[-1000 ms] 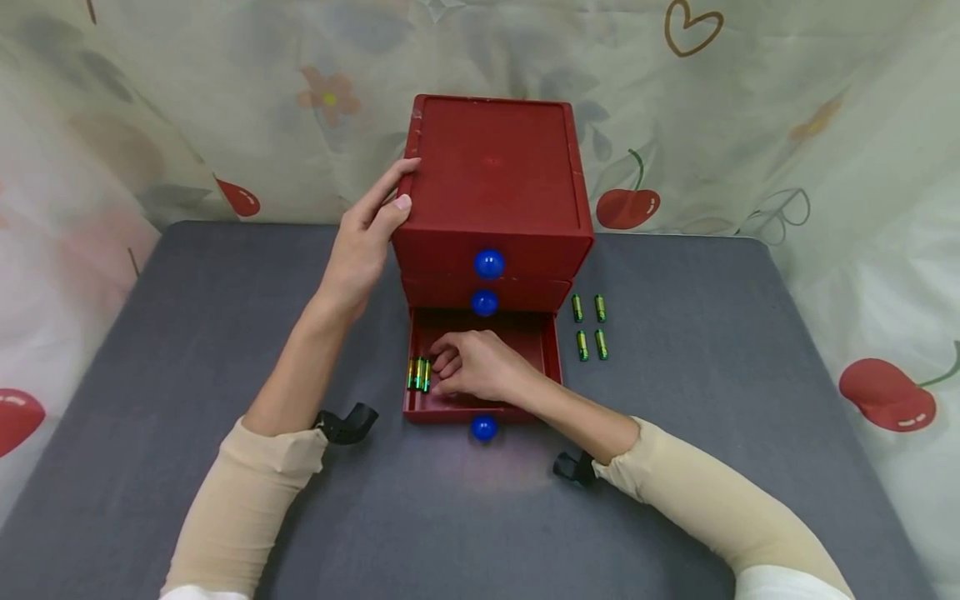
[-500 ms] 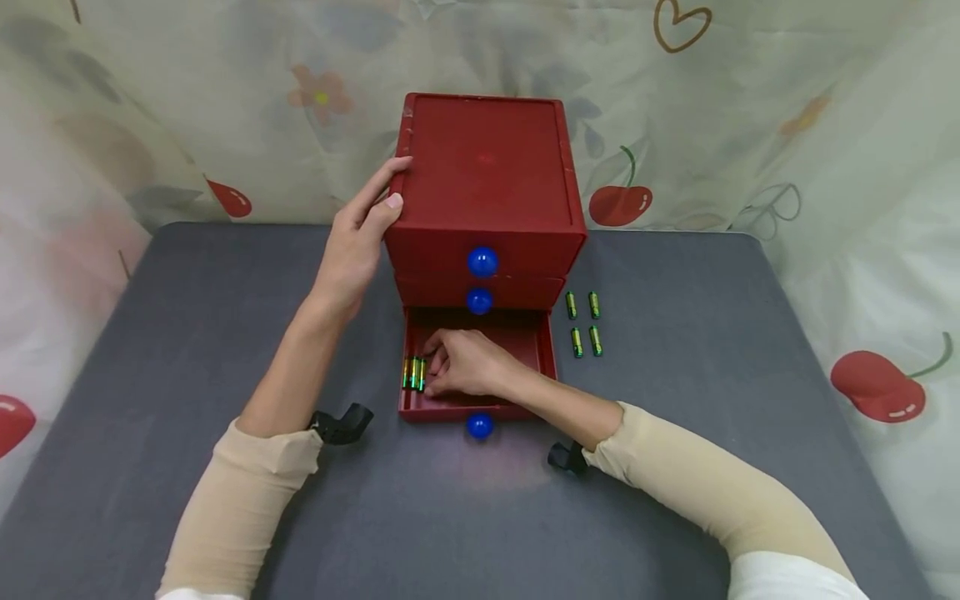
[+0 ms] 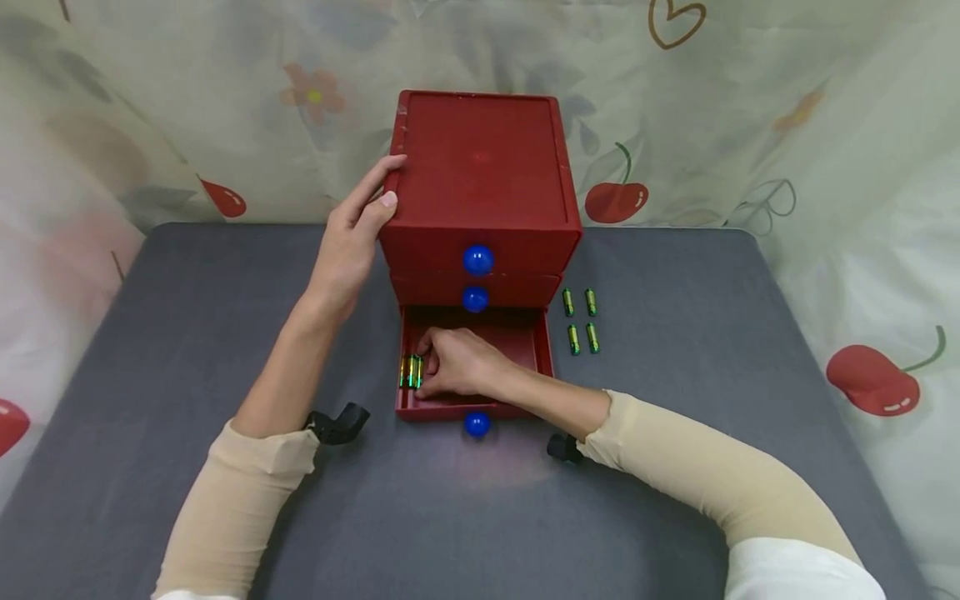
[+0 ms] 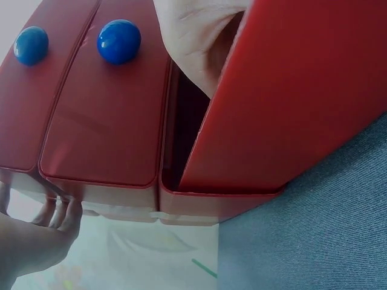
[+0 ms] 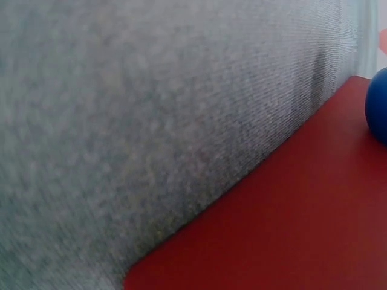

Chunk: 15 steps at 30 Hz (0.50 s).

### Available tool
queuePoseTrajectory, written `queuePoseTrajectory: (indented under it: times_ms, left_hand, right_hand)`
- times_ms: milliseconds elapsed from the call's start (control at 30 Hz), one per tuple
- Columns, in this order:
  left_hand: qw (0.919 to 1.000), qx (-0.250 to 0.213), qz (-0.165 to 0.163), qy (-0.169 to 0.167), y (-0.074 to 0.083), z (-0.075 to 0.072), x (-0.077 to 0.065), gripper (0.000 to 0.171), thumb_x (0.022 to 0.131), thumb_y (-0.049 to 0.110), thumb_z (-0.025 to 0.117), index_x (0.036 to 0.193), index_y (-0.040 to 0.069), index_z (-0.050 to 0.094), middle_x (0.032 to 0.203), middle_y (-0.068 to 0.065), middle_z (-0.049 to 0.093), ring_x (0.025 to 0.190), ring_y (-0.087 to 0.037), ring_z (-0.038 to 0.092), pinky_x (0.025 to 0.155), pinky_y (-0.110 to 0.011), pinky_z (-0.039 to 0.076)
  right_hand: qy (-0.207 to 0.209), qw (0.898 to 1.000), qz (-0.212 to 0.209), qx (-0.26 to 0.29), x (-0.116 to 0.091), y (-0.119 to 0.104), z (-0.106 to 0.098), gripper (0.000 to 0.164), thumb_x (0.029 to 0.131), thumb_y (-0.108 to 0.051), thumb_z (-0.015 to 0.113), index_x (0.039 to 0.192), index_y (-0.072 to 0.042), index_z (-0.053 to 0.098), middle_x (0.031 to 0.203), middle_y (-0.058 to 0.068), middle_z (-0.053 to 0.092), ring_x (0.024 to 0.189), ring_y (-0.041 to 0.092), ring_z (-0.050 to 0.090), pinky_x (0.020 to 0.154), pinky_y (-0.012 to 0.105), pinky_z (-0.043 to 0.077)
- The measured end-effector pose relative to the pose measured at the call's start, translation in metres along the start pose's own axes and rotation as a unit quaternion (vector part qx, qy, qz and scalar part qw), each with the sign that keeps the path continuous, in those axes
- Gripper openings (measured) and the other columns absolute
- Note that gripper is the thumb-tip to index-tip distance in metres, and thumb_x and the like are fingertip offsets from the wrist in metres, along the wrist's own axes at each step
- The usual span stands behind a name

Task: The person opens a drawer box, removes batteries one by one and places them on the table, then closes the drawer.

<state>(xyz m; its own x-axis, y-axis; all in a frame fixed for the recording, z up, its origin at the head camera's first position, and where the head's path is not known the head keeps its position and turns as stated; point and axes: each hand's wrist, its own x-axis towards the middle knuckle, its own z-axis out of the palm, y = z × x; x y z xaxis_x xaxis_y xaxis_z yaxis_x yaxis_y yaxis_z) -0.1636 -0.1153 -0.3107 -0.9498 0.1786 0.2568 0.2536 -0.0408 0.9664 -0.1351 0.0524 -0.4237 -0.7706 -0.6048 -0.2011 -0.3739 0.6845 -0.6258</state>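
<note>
A red drawer cabinet (image 3: 483,167) with blue round knobs stands at the table's back. My left hand (image 3: 347,242) rests against its upper left side, index finger and thumb on the top edge; the left wrist view shows other fingers against the side wall. The bottom drawer (image 3: 528,342) is pulled out. Inside it my right hand (image 3: 468,362) has index finger and thumb at the two ends of the rightmost green-and-gold battery (image 3: 419,372), pinching it. Two more batteries (image 3: 407,371) lie alongside at the drawer's left wall. The right wrist view shows only the drawer front (image 5: 284,211), knob and cloth.
Several more batteries (image 3: 581,321) lie in two rows on the grey table (image 3: 675,333), right of the cabinet. The two upper drawers (image 3: 435,287) are closed. A printed curtain (image 3: 247,100) hangs behind and at both sides. A black wrist mount (image 3: 339,423) sits on each forearm.
My right hand has moved slightly left in the drawer, its index finger and thumb closing in on the rightmost battery. The left hand stays on the cabinet. The head view has shifted a little.
</note>
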Motion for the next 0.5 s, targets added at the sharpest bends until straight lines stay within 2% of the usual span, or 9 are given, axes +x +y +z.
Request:
queuePoseTrajectory:
  times_ms: [167,400,500]
  left_hand:
    - [1.0,-0.001,0.0,0.001,-0.001,-0.001,0.001,0.045,0.105,0.023,0.046,0.15,0.021,0.046,0.153,0.003,0.041,0.135,-0.017,0.042,0.11,-0.039,0.033]
    - [1.0,0.003,0.003,0.003,-0.021,-0.012,0.008,0.045,0.105,0.024,0.046,0.15,0.024,0.045,0.152,0.003,0.041,0.134,-0.018,0.043,0.107,-0.039,0.036]
    - [1.0,0.005,0.005,0.003,-0.025,-0.014,0.008,0.045,0.105,0.026,0.046,0.15,0.026,0.045,0.153,0.004,0.041,0.134,-0.018,0.042,0.108,-0.04,0.036]
  right_hand:
    - [0.009,1.0,-0.009,-0.015,0.003,0.001,0.001,0.051,0.076,-0.033,0.087,0.114,-0.008,0.064,0.078,-0.005,0.062,0.068,0.009,0.057,0.065,0.021,0.048]
    - [0.013,1.0,-0.015,-0.015,0.006,0.001,0.001,0.046,0.08,-0.029,0.085,0.115,-0.006,0.065,0.076,-0.007,0.063,0.068,0.007,0.058,0.068,0.022,0.049]
    - [0.006,1.0,-0.014,-0.003,0.006,0.001,0.0,0.046,0.08,-0.029,0.084,0.115,-0.006,0.065,0.076,-0.008,0.064,0.069,0.006,0.059,0.071,0.022,0.05]
